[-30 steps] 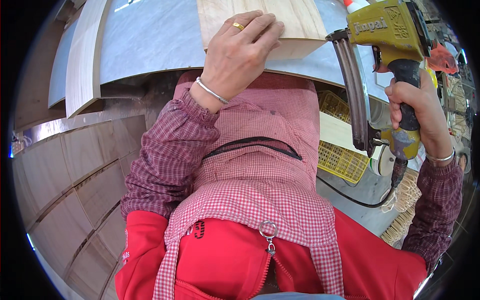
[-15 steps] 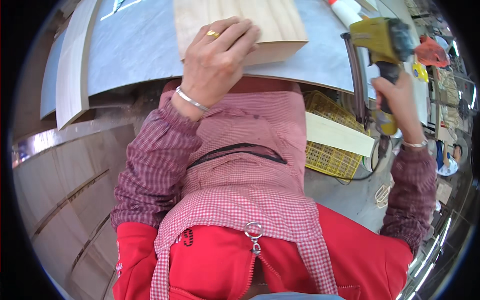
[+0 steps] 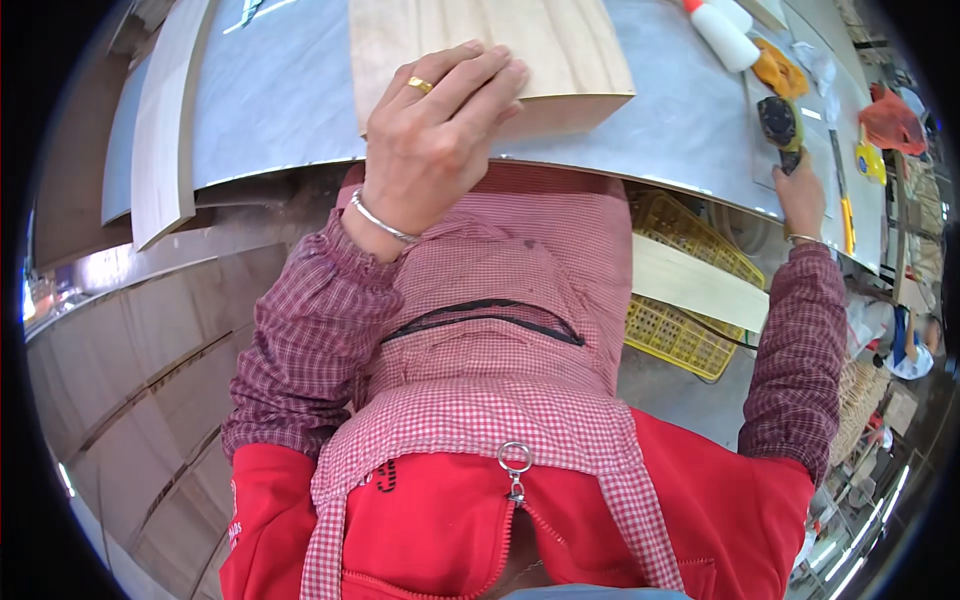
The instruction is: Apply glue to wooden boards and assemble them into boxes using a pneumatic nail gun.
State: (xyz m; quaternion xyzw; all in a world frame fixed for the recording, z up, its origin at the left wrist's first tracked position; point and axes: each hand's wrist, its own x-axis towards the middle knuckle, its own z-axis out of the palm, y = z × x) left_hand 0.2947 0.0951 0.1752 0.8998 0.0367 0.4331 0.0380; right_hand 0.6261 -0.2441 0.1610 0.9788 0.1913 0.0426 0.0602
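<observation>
My left hand (image 3: 432, 140) rests on the top face of a pale wooden box-like piece (image 3: 565, 50), near its front edge. Its fingers lie along the wood and are not wrapped round it; the thumb is hidden. On the right, my right hand (image 3: 801, 196) is closed round the handle of a yellow-and-black nail gun (image 3: 779, 122). The gun's black cap faces me, so most of its body is hidden. It is low over the table's right part; whether it touches the surface I cannot tell.
The grey-blue tabletop (image 3: 270, 100) carries a long wooden board (image 3: 172, 130) at left. White bottles (image 3: 722, 32), an orange cloth (image 3: 778, 68) and a yellow-handled tool (image 3: 848, 225) lie at right. Below stands a yellow crate (image 3: 680, 335) with a pale board (image 3: 700, 280) across it.
My right hand has carried the nail gun forward, away from me, and turned it so its black cap faces me. My left hand stays on the wooden piece.
</observation>
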